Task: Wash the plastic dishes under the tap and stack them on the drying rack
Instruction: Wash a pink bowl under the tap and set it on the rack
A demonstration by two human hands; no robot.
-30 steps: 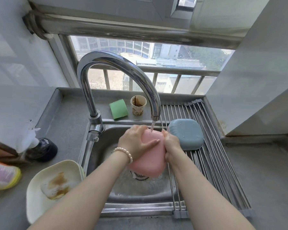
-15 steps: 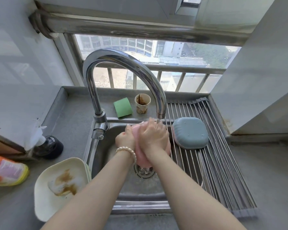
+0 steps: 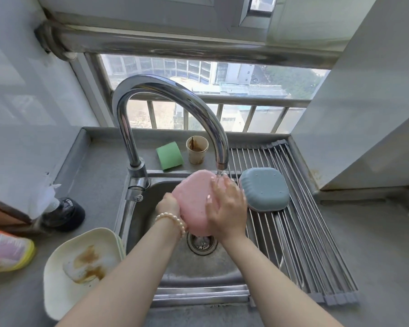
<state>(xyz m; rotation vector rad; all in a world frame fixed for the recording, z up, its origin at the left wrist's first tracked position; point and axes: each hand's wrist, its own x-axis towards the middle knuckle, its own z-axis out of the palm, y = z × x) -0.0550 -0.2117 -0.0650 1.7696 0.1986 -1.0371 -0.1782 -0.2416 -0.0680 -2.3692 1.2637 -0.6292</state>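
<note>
A pink plastic dish (image 3: 194, 199) is held tilted over the steel sink (image 3: 198, 267), its back toward me, just under the running tap (image 3: 220, 161). My left hand (image 3: 167, 205), with a pearl bracelet on its wrist, grips the dish's left edge. My right hand (image 3: 226, 208) lies flat on the dish's right side, and water falls on its fingers. A blue-grey dish (image 3: 265, 191) rests upside down on the roll-up drying rack (image 3: 305, 244) to the right. A cream plate (image 3: 64, 274) with brown stains sits on the counter at the lower left.
A green sponge (image 3: 169, 155) and a stained paper cup (image 3: 197, 149) stand behind the sink. A dark soap dispenser (image 3: 62, 214) and an orange-yellow packet (image 3: 6, 251) are at the left. A wall corner juts in at the right, above the counter.
The dish has turned so its pink back faces me again. My right hand slid from covering it to its right side, under the water stream. My left hand stayed at the left edge.
</note>
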